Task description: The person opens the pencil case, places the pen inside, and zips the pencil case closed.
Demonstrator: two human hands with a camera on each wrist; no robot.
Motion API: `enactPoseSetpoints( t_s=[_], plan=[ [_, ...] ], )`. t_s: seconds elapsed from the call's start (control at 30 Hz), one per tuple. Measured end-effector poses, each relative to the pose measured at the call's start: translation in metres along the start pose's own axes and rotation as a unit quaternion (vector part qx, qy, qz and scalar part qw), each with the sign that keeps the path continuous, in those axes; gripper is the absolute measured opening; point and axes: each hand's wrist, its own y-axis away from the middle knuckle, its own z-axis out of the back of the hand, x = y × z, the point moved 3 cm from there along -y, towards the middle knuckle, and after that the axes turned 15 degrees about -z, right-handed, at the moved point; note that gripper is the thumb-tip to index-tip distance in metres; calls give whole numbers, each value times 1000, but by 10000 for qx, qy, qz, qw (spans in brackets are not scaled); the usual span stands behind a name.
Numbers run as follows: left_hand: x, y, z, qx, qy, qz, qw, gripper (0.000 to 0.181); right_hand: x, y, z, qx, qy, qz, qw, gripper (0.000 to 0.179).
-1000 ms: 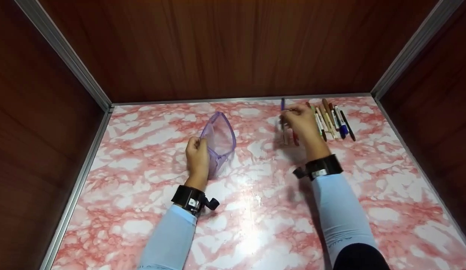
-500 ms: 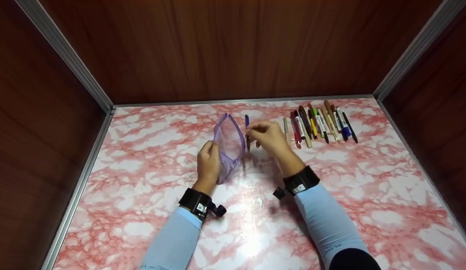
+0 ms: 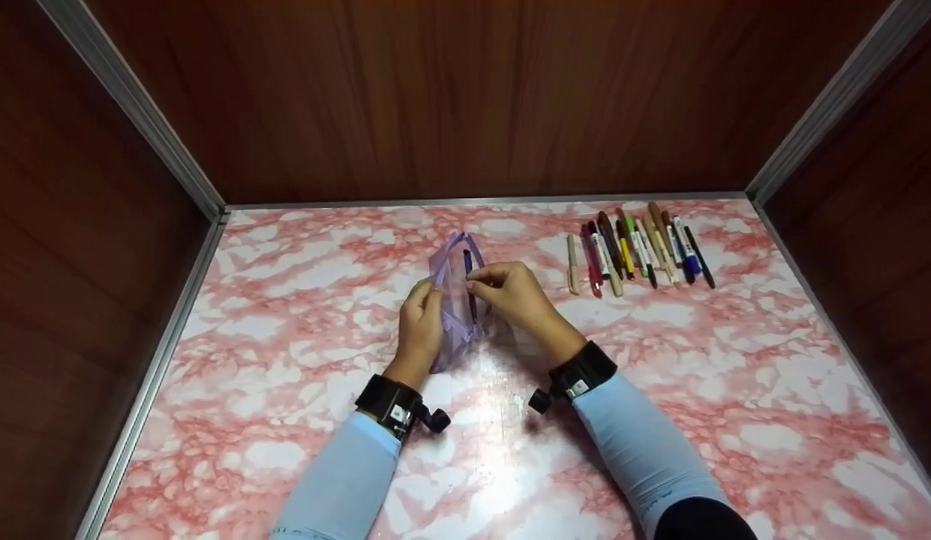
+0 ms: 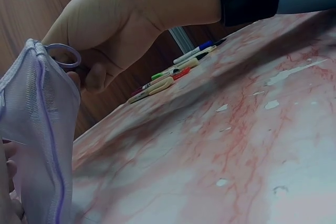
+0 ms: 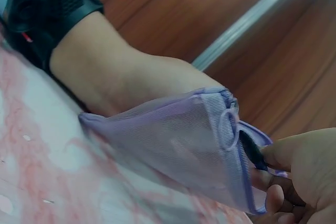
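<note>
A sheer purple mesh zip pouch (image 3: 451, 334) stands with its mouth spread on the marbled table, left of centre. My left hand (image 3: 420, 319) grips the pouch's left edge, thumb on the near side. Between thumb and fingers my right hand (image 3: 516, 294) pinches a dark pen with a blue end (image 3: 468, 262), which lies within the pouch's mouth in the head view. In the right wrist view the dark pen tip (image 5: 252, 150) shows beside the zip's ring pull (image 5: 228, 129). The left wrist view shows the mesh side (image 4: 47, 129) close up.
Several pens and markers (image 3: 636, 251) lie side by side at the back right, with a beige pen (image 3: 572, 264) at their left end. Wood-grain panels (image 3: 480, 97) with metal edging enclose the table's back and sides.
My right hand has carried the blue-ended pen leftward from the row of pens to the pouch's mouth. The left hand, still gripping the pouch, has shifted slightly right.
</note>
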Motion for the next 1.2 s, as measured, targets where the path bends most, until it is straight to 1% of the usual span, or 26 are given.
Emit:
enactPoseSetpoints(
  t_s=[0.1,0.23,0.33,0.43,0.53,0.6,0.67,0.73,0.83,0.97,1.07,1.2],
  plan=[
    [0,0,-1,33,37,31,10000,27,-1,1,-3,35,69,-49,10000,19],
    [1,-1,1,-64,90,93,9999,28,-3,1,-1,19,-103,-94,9999,22],
    [2,-2,4,-237,91,199,9995,29,-4,-2,7,-53,-226,-148,9996,18],
    [2,-1,7,-441,81,298,9985,29,-7,-6,21,-123,-250,-279,9992,17],
    [3,0,8,-559,90,333,9978,30,-12,-10,41,-165,-225,-507,9983,20],
    [3,0,8,-564,114,319,9978,29,-16,-13,58,-226,-145,-593,9979,24],
    [3,0,8,-571,128,301,9978,29,-20,-14,76,-381,-55,-669,9970,27],
    [3,0,6,-567,146,288,9979,30,-26,-16,95,-667,104,-696,9953,29],
    [3,1,5,-529,138,290,9981,32,-40,-16,124,-1222,358,-757,9890,32],
    [2,2,4,-501,149,295,9982,33,-63,-15,157,-1737,662,-945,9780,40],
    [3,2,5,-524,193,260,9981,32,-77,-13,180,-1894,721,-1093,9731,44],
    [2,0,6,-515,177,170,9984,30,-86,-10,207,-2109,546,-1344,9667,46]
  ],
)
